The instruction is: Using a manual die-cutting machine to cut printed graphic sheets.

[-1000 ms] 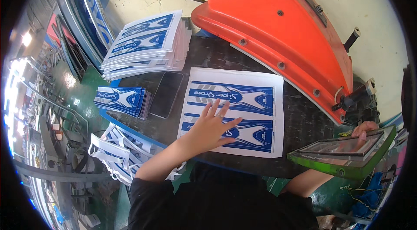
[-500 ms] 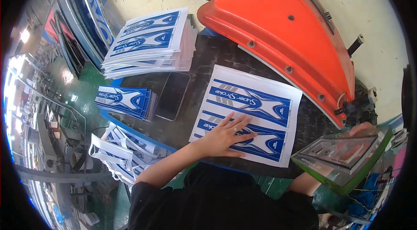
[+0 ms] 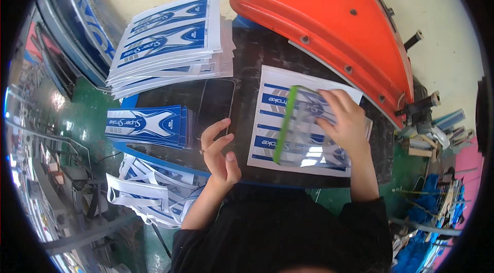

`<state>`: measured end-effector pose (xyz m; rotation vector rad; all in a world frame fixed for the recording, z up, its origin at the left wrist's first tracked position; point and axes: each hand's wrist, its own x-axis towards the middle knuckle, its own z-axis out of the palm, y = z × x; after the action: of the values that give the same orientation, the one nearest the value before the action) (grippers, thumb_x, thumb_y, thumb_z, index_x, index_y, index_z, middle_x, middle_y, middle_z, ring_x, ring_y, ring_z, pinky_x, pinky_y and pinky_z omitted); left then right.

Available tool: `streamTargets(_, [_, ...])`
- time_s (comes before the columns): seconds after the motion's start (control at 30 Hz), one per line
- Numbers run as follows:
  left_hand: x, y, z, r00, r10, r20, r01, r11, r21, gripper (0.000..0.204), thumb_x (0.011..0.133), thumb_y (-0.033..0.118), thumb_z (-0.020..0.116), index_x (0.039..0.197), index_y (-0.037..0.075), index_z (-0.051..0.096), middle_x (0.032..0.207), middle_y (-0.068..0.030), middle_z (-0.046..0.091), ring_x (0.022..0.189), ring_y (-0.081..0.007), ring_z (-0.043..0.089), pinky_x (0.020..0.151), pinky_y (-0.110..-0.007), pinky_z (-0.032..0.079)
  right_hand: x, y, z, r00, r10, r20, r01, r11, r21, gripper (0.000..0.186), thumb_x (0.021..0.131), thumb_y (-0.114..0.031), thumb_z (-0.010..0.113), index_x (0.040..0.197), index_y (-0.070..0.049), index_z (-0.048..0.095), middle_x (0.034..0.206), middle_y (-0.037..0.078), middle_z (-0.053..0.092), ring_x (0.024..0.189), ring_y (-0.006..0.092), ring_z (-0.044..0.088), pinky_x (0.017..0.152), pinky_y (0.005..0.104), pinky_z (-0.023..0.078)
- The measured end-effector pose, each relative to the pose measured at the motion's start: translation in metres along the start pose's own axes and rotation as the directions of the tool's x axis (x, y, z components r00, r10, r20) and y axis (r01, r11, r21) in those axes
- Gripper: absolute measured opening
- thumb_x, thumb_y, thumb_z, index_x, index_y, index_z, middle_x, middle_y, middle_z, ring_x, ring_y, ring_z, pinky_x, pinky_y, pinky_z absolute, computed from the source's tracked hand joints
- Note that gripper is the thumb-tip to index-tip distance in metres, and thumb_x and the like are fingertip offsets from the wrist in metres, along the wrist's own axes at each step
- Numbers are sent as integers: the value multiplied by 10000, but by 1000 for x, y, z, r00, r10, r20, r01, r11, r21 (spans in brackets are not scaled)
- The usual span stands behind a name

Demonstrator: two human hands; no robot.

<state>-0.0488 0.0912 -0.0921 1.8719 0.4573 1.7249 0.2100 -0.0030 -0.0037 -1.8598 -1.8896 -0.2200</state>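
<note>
Dark tabletop, orange machine behind, paper stack; clear panel over sheet

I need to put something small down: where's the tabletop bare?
Bare black tabletop shows between the paper stack, the orange housing and the printed sheet. A narrower strip runs between phone and sheet, the left hand near its lower end. It's crowded around the cut labels and over the sheet, where the right hand holds a green-edged panel.
</note>
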Motion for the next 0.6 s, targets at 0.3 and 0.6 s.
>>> streamTargets(0.3, [9, -4, 12, 746, -157, 647, 90, 987, 136, 548, 793, 227, 676, 1273, 29, 500, 1399, -255, 416, 1284, -413, 417, 1039, -481, 354, -3, 10, 66, 967, -128, 221, 124, 992, 33, 488, 762, -215, 742, 1196, -56, 585, 1090, 97, 592, 998, 280, 590, 847, 372, 490])
streamTargets(0.6, [-15, -7, 14, 561, -423, 712, 132, 894, 427, 1156, 613, 382, 875, 1456, -74, 229, 1513, -282, 250, 1439, -407, 185, 1139, -533, 235, -128, 79, 4, 915, 369, 165, -391, 911, 133, 1083, 578, -414, 865, 1446, -24, 347, 1504, 212, 316, 1399, 380, 290, 1133, 451, 272])
